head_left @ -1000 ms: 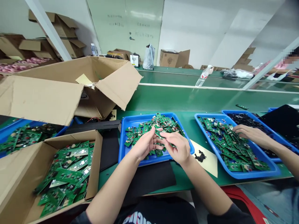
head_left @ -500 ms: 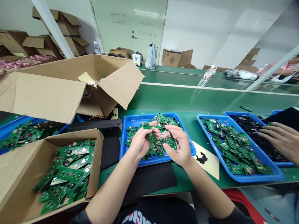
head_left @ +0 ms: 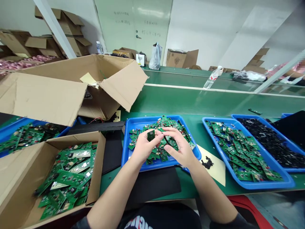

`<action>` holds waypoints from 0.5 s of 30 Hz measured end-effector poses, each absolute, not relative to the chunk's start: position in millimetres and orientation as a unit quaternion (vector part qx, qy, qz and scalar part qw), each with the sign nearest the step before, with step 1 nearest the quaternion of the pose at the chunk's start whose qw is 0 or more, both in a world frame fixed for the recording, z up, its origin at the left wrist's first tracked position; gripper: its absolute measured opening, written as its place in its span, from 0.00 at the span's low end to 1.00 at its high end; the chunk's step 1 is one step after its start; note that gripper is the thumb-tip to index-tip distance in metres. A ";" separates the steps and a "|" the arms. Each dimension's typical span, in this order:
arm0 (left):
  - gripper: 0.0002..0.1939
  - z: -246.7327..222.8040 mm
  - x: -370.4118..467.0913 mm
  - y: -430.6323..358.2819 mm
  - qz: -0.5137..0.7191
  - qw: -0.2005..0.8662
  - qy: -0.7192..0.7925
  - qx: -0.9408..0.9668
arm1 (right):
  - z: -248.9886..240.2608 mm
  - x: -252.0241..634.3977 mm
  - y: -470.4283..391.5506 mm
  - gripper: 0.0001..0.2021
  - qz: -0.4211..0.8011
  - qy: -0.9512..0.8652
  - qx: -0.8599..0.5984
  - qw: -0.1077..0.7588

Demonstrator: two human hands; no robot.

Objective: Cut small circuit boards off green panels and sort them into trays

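Note:
Over a blue tray [head_left: 124, 144] of green circuit boards, my left hand [head_left: 144, 145] is closed on one green circuit board [head_left: 151, 135], tilted up between thumb and fingers. Close beside it, my right hand [head_left: 180, 148] pinches a thin black strip [head_left: 166, 140] against the board's right end; whether the strip touches the board is hidden by the fingers. To the right of my right wrist, a few small black pieces [head_left: 207, 162] lie on a cream sheet [head_left: 218, 170].
On the left, a cardboard box [head_left: 101, 165] holds more boards, with a larger open carton [head_left: 128, 86] behind it. At right stand a blue tray of boards [head_left: 247, 185] and a tray of black parts [head_left: 274, 140]. Black sheets [head_left: 154, 186] lie in front.
My hands have come closer together, and the board has turned more upright in my left hand. A co-worker's hand has left the tray of black parts at right.

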State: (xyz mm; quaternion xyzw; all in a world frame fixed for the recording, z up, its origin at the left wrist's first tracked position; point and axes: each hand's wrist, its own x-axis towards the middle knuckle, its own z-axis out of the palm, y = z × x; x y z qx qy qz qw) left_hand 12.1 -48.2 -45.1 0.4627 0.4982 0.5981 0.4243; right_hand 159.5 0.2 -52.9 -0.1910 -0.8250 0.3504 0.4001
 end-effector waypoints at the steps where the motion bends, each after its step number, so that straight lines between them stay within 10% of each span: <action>1: 0.11 -44.1 12.0 -48.5 0.593 0.420 0.502 0.469 | -53.2 160.1 0.8 0.16 0.349 -0.825 -0.192 0.401; 15: 0.11 -42.1 11.7 -52.2 0.578 0.435 0.492 0.484 | -57.7 176.0 15.8 0.10 0.192 -0.799 -0.278 0.497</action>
